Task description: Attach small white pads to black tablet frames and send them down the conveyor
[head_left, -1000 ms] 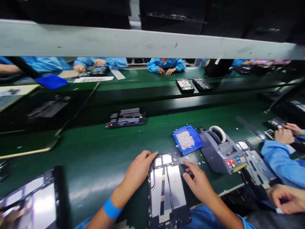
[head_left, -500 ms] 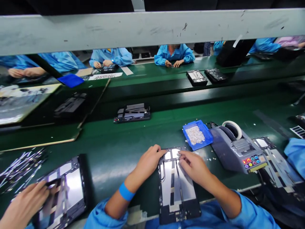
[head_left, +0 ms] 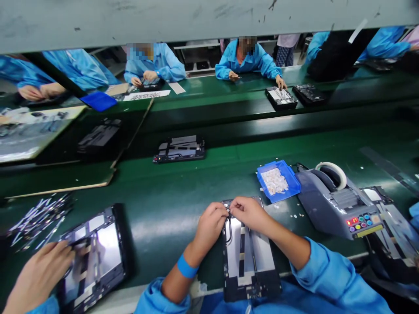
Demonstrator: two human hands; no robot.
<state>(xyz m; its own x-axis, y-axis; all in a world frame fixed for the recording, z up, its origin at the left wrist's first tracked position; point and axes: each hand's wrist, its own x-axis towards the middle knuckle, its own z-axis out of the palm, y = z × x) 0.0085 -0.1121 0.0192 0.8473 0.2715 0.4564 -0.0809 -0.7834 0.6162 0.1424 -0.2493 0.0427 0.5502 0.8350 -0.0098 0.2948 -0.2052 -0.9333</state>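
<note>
A black tablet frame (head_left: 250, 257) with silver inner plates lies lengthwise on the green belt in front of me. My left hand (head_left: 211, 224) rests on its top left corner, fingers curled and pinched. My right hand (head_left: 249, 212) sits on the top edge, fingertips meeting those of the left at a small spot near the frame's corner. Whether a small part is between the fingers I cannot tell. A blue band circles my left wrist.
A blue tray (head_left: 278, 180) of small white pieces and a grey tape dispenser (head_left: 337, 200) stand to the right. Another frame (head_left: 180, 148) lies further up the belt. A neighbour's hand (head_left: 37, 274) works on a frame (head_left: 94, 253) at left. Workers sit opposite.
Both my hands have drawn together at the frame's top left corner; the right hand moved left from the frame's right side. The view has tilted down and shifted.
</note>
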